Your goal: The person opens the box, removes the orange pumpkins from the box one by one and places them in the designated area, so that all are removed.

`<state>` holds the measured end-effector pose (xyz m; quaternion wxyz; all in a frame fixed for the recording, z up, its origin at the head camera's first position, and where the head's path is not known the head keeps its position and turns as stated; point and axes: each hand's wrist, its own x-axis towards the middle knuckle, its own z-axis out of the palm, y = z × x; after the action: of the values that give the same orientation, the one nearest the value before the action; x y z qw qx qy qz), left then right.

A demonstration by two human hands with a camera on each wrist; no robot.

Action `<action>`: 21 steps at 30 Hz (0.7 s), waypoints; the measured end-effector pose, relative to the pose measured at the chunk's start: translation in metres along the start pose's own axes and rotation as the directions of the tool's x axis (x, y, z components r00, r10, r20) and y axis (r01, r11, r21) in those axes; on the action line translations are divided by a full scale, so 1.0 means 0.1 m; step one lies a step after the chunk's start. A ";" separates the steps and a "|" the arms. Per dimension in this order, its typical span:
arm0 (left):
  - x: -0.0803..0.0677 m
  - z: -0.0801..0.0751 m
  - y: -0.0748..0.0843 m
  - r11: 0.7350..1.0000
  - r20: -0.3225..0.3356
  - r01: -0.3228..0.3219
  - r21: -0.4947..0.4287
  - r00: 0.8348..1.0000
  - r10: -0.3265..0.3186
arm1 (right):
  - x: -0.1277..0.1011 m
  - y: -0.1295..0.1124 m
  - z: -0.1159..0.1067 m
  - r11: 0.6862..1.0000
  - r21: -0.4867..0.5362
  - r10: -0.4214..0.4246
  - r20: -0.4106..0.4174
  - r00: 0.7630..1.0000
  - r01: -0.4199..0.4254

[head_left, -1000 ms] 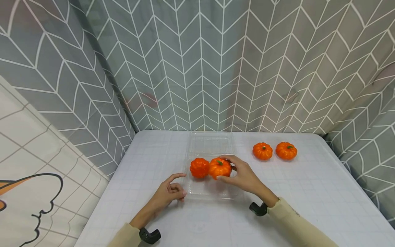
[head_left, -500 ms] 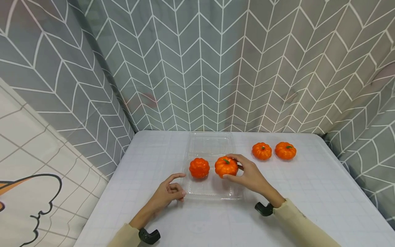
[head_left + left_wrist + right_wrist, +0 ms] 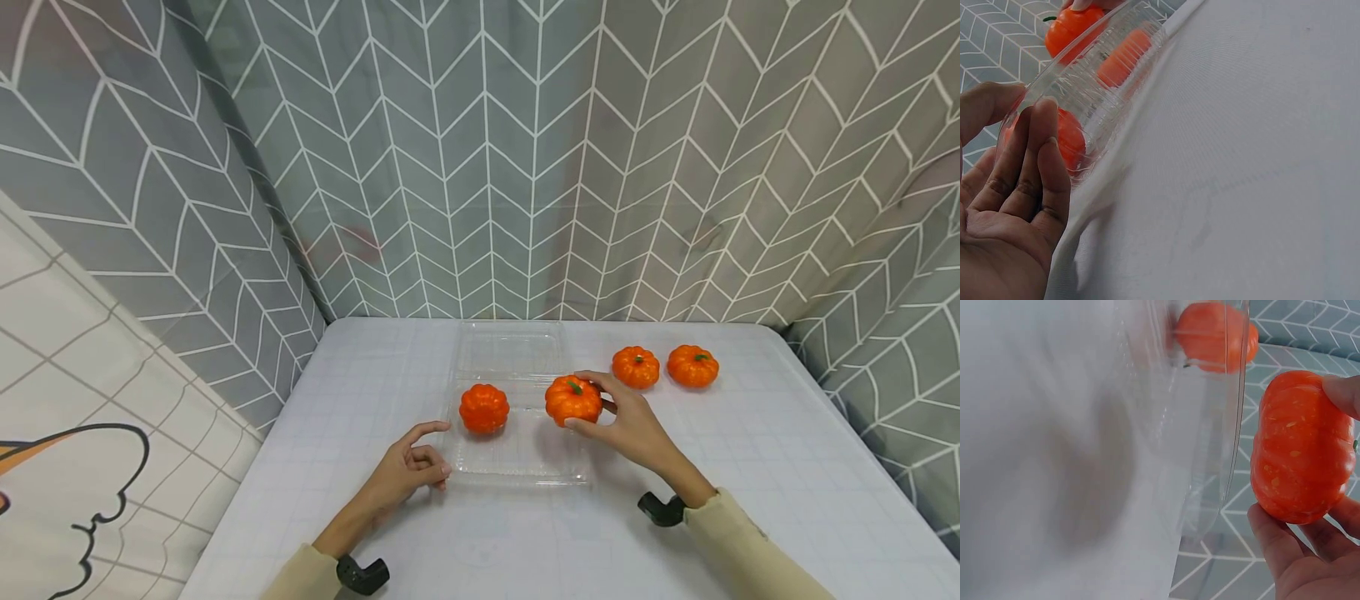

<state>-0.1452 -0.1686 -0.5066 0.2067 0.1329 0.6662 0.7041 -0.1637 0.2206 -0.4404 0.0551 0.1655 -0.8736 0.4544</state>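
Note:
My right hand (image 3: 581, 400) grips a small orange pumpkin (image 3: 566, 402) just above the right edge of a clear plastic tray (image 3: 517, 477). In the right wrist view the pumpkin (image 3: 1300, 444) sits between thumb and fingers (image 3: 1275, 537), beside the tray's rim (image 3: 1235, 425). A second pumpkin (image 3: 483, 408) lies in the tray's left half. My left hand (image 3: 423, 454) rests on the table at the tray's front left corner, index finger out, holding nothing. The left wrist view has its fingers (image 3: 1035, 156) against the tray wall (image 3: 1104, 94).
Two more pumpkins (image 3: 635, 367) (image 3: 692, 365) sit side by side at the back right of the white table (image 3: 750, 467). The tray's open lid (image 3: 510, 346) lies flat behind it. Grey patterned curtains close in the back and both sides.
My right hand has carried its pumpkin to the right, away from the other pumpkin and toward the tray's right edge. The left hand has not moved.

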 end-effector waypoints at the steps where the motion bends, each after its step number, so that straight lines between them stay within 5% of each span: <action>1: 0.00 0.00 0.00 1.000 -0.001 0.001 0.001 1.000 -0.001 | -0.01 0.01 -0.01 1.000 -0.004 0.003 -0.005 1.000 -0.003; 21: 0.00 0.00 0.00 1.000 -0.010 0.013 0.021 1.000 -0.013 | -0.15 0.28 -0.28 0.996 -0.046 0.069 -0.081 0.994 -0.073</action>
<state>-0.1451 -0.1681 -0.5067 0.2069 0.1273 0.6755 0.6962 -0.1602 0.2617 -0.4497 0.0775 0.1147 -0.8870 0.4406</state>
